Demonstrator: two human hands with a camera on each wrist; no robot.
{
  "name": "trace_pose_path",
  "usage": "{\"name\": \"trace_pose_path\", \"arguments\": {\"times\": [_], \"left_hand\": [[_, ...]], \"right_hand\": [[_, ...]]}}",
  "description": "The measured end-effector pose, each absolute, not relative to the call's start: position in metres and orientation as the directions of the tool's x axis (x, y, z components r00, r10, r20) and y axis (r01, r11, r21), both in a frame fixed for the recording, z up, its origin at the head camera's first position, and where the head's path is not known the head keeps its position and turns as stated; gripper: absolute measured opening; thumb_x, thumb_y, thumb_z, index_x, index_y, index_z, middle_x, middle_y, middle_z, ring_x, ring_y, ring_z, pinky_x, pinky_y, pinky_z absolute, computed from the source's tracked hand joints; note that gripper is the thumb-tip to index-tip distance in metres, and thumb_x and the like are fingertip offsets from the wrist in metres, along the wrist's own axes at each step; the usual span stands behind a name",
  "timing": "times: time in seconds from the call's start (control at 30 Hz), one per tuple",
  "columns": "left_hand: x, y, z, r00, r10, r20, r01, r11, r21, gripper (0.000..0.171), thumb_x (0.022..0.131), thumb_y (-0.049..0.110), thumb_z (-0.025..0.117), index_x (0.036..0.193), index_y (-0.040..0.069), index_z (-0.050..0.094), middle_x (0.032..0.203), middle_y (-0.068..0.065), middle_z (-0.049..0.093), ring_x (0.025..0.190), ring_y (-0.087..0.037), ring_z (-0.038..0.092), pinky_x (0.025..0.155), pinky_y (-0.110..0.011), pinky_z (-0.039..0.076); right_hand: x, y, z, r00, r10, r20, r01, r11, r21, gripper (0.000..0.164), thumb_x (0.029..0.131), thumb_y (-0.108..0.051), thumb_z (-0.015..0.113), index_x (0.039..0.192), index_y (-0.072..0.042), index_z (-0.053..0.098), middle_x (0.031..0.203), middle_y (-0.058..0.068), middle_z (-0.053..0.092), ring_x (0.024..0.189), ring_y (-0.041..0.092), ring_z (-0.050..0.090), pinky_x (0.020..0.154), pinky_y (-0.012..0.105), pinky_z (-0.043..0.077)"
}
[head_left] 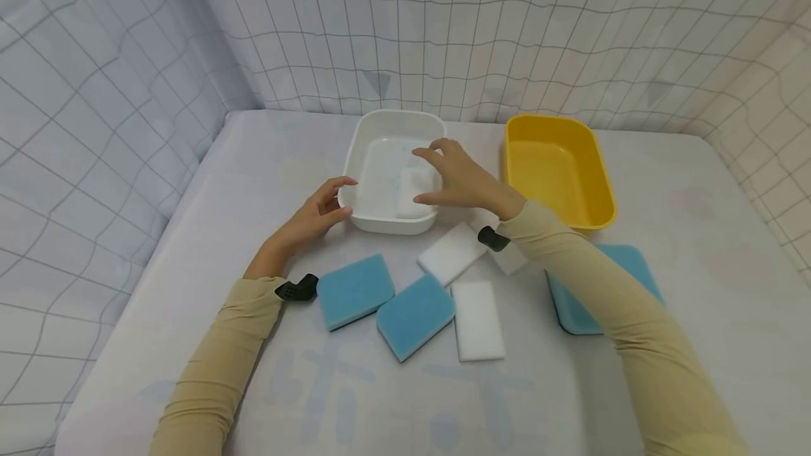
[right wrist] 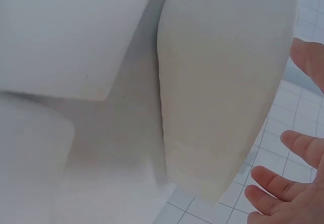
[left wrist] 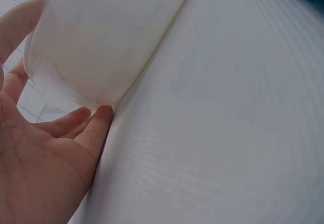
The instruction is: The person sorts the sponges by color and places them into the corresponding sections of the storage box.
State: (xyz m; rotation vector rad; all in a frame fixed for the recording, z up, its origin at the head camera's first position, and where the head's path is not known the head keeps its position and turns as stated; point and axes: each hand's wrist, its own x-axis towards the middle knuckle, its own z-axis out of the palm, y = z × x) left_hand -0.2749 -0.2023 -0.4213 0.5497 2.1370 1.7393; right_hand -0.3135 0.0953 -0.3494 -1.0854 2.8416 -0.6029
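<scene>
A white tub [head_left: 374, 225] stands toward the back of the table with a white sponge [head_left: 415, 192] lying in its right side. My left hand [head_left: 308, 220] is at the tub's front left corner, fingers spread along the wall and rim. In the left wrist view, its fingertips [left wrist: 105, 110] rest against the tub's lower edge. My right hand [head_left: 459, 178] is over the tub's right side, thumb and fingers spread apart above the white sponge. The right wrist view shows those fingers [right wrist: 276, 183] apart beyond the tub wall [right wrist: 223, 82], with nothing between them.
A yellow tub [head_left: 554, 167] stands right of the white one. Blue sponges [head_left: 355, 290] and white sponges [head_left: 478, 320] lie in front. Under my right forearm is a blue tray-like item [head_left: 579, 308]. Grid-patterned sheets [head_left: 405, 34] hang behind and beside the table.
</scene>
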Motion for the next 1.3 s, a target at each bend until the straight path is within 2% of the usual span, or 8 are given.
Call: {"name": "trace_pose_path", "arguments": {"times": [0.23, 0.53, 0.77, 0.93, 1.1, 1.3], "left_hand": [[-0.275, -0.202, -0.422, -0.871, 0.492, -0.007, 0.095, 0.183, 0.979, 0.048, 0.097, 0.013, 0.05, 0.14, 0.021, 0.031, 0.144, -0.012, 0.029, 0.111, -0.009, 0.045, 0.089, -0.015, 0.04], [-0.279, -0.2, -0.42, -0.868, 0.496, 0.007, 0.113, 0.184, 0.976, 0.048, 0.097, 0.011, 0.049, 0.139, 0.022, 0.031, 0.145, -0.015, 0.028, 0.111, -0.011, 0.044, 0.088, -0.015, 0.04], [-0.277, -0.202, -0.421, -0.867, 0.498, 0.017, 0.125, 0.184, 0.975, 0.048, 0.097, 0.013, 0.05, 0.14, 0.021, 0.031, 0.143, -0.015, 0.029, 0.109, -0.008, 0.046, 0.086, -0.015, 0.041], [-0.274, -0.206, -0.427, -0.871, 0.491, -0.001, 0.116, 0.208, 0.971, 0.048, 0.097, 0.016, 0.05, 0.141, 0.022, 0.03, 0.143, -0.01, 0.029, 0.109, -0.007, 0.045, 0.087, -0.016, 0.039], [-0.277, -0.202, -0.425, -0.867, 0.498, 0.009, 0.121, 0.192, 0.974, 0.049, 0.097, 0.015, 0.05, 0.141, 0.019, 0.029, 0.142, -0.011, 0.03, 0.109, -0.01, 0.044, 0.087, -0.016, 0.039], [-0.275, -0.204, -0.426, -0.864, 0.503, 0.027, 0.139, 0.187, 0.972, 0.046, 0.097, 0.011, 0.049, 0.139, 0.022, 0.032, 0.14, -0.01, 0.03, 0.107, -0.007, 0.046, 0.086, -0.017, 0.039]], "right_hand": [[-0.312, 0.104, -0.341, -0.766, -0.636, 0.093, -0.616, 0.685, -0.389, 0.07, 0.083, -0.036, 0.07, 0.139, -0.006, 0.04, 0.136, 0.022, 0.035, 0.125, 0.034, 0.034, 0.103, 0.047, 0.036], [-0.307, 0.119, -0.333, -0.759, -0.64, 0.121, -0.633, 0.681, -0.367, 0.063, 0.086, -0.032, 0.067, 0.138, -0.007, 0.042, 0.136, 0.021, 0.036, 0.126, 0.034, 0.034, 0.105, 0.048, 0.035], [-0.296, 0.132, -0.328, -0.725, -0.664, 0.185, -0.68, 0.645, -0.348, 0.06, 0.086, -0.028, 0.067, 0.136, -0.006, 0.042, 0.135, 0.022, 0.038, 0.122, 0.035, 0.039, 0.103, 0.048, 0.037], [-0.288, 0.143, -0.333, -0.696, -0.685, 0.217, -0.712, 0.62, -0.329, 0.061, 0.086, -0.027, 0.068, 0.137, -0.008, 0.04, 0.137, 0.02, 0.037, 0.122, 0.033, 0.042, 0.102, 0.046, 0.04], [-0.28, 0.155, -0.331, -0.689, -0.687, 0.232, -0.721, 0.62, -0.308, 0.063, 0.085, -0.026, 0.069, 0.138, -0.008, 0.041, 0.141, 0.014, 0.04, 0.127, 0.03, 0.042, 0.104, 0.044, 0.039], [-0.268, 0.16, -0.339, -0.637, -0.734, 0.236, -0.763, 0.556, -0.33, 0.059, 0.085, -0.025, 0.069, 0.136, -0.008, 0.044, 0.138, 0.008, 0.046, 0.126, 0.023, 0.045, 0.104, 0.04, 0.041]]}}
